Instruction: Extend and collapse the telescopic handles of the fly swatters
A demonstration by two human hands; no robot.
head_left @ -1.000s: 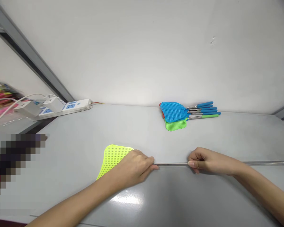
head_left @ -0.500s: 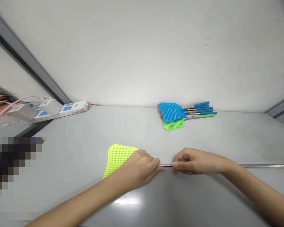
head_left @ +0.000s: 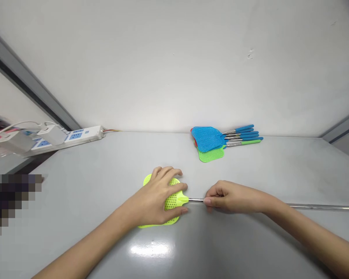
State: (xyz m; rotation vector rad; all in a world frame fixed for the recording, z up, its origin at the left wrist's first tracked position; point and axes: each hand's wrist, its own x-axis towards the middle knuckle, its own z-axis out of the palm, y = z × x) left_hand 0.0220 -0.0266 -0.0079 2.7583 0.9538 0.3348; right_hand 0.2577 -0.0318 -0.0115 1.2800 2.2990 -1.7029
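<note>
A yellow-green fly swatter (head_left: pixel 171 201) lies near the middle of the grey table, its perforated head to the left and its thin metal rod running right. My left hand (head_left: pixel 159 192) rests over the head with fingers spread, covering much of it; the neck shows between thumb and forefinger. Just right of the neck, my right hand (head_left: pixel 221 197) pinches the metal rod (head_left: pixel 195 200) between thumb and fingers. Beyond my right wrist the long rod (head_left: pixel 322 207) comes back into view and leaves at the right edge, so its far end is out of sight.
Along the back wall lies a stack of fly swatters (head_left: pixel 208 138), blue over green and red, with blue and green handles (head_left: pixel 250 142) to the right. A white power strip (head_left: pixel 84 134) with plugged-in adapters (head_left: pixel 50 134) sits at the left edge. A pixelated patch hides the lower left.
My left hand has let go of the rod beside the neck and opened over the swatter's head. My right hand keeps its pinch. The view has shifted slightly.
</note>
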